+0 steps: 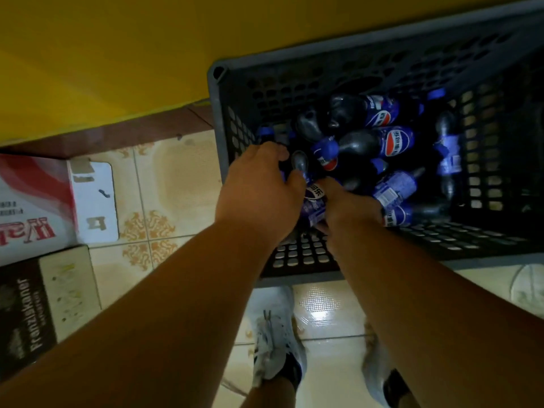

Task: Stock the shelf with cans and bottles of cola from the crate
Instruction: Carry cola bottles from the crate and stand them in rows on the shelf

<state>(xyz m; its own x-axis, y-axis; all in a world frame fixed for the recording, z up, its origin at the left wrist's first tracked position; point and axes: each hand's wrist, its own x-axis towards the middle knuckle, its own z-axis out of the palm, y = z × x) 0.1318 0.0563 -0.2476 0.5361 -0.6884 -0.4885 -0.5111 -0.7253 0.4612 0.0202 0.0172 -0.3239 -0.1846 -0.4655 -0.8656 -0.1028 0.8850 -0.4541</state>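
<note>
A dark grey perforated crate (219,113) stands on the tiled floor and holds several cola bottles (391,142) with blue labels and blue caps, lying jumbled. Both my hands reach down into its near left corner. My left hand (259,187) curls over a bottle (313,201) with a blue-purple label. My right hand (347,204) is closed on the same bottle from the right side. No shelf and no cans are in view.
A yellow wall (117,54) with a brown skirting runs behind the crate. Two cardboard boxes (38,201) lie on the floor at the left. My two feet in light shoes (276,343) stand just in front of the crate.
</note>
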